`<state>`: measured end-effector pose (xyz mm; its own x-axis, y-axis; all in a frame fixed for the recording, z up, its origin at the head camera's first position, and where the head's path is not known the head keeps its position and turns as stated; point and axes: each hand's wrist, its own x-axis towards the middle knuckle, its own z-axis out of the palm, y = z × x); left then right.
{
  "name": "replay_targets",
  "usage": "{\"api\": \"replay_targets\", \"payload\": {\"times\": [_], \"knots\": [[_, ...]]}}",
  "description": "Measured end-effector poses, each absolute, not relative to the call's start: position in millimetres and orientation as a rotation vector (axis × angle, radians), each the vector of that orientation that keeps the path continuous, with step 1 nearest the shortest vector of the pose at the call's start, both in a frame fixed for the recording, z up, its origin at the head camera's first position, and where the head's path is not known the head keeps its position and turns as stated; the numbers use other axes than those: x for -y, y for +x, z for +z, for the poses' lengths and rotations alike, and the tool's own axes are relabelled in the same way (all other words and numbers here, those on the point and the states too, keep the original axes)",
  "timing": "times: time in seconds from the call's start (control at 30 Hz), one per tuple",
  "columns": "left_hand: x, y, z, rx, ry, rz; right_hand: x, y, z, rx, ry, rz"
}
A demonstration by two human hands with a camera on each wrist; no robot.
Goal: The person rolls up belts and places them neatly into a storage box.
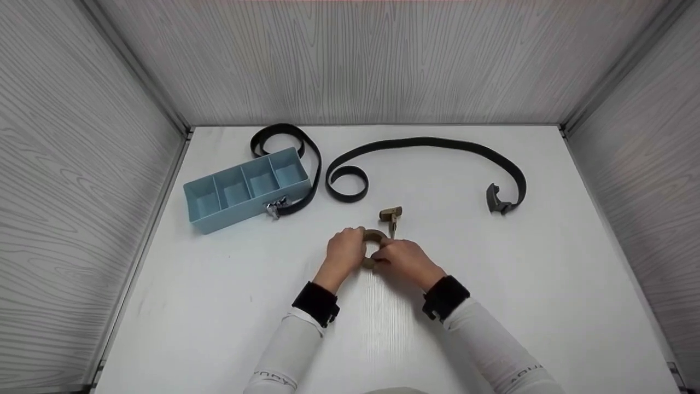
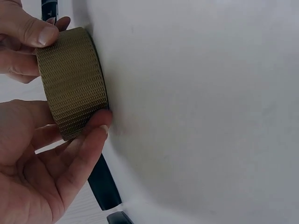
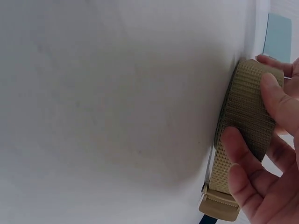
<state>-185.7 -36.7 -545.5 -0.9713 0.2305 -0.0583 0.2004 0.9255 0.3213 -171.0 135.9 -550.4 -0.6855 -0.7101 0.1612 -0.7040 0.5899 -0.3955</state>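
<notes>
A tan woven webbing belt (image 1: 375, 235) is wound into an upright coil on the white table, with its tan buckle (image 1: 390, 213) at the far side. My left hand (image 1: 346, 251) holds the coil's left side, its thumb and fingers about the rolled webbing (image 2: 72, 81). From the right, my right hand (image 1: 407, 259) grips the same roll, thumb and fingertips on the webbing (image 3: 250, 100). In the right wrist view a short flat length runs from the coil to the buckle (image 3: 218, 205). The coil's inside is mostly hidden by the fingers.
At the back left stands a blue divided box (image 1: 224, 219); a black belt (image 1: 313, 150) curls behind and beside it, its silver buckle (image 1: 277, 207) against the front. Another black belt (image 1: 426, 142) arcs across the back, ending in a dark buckle (image 1: 497, 201). Grey panels (image 1: 350, 65) enclose the table.
</notes>
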Motion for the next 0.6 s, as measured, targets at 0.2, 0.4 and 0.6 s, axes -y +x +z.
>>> {"api": "replay_targets", "payload": {"times": [0.2, 0.4, 0.6], "knots": [[37.3, -186.8, -545.9, -3.005, 0.298, 0.477, -136.7, -171.3, -548.6, -2.718, -1.222, -0.754], [39.4, -187.3, -546.7, -2.992, 0.338, 0.442, -139.3, -172.6, -546.7, -2.621, -1.215, -0.844], [38.0, -188.4, -545.2, -2.989, 0.294, 0.497, -137.0, -173.1, -547.5, -2.649, -1.218, -0.818]]}}
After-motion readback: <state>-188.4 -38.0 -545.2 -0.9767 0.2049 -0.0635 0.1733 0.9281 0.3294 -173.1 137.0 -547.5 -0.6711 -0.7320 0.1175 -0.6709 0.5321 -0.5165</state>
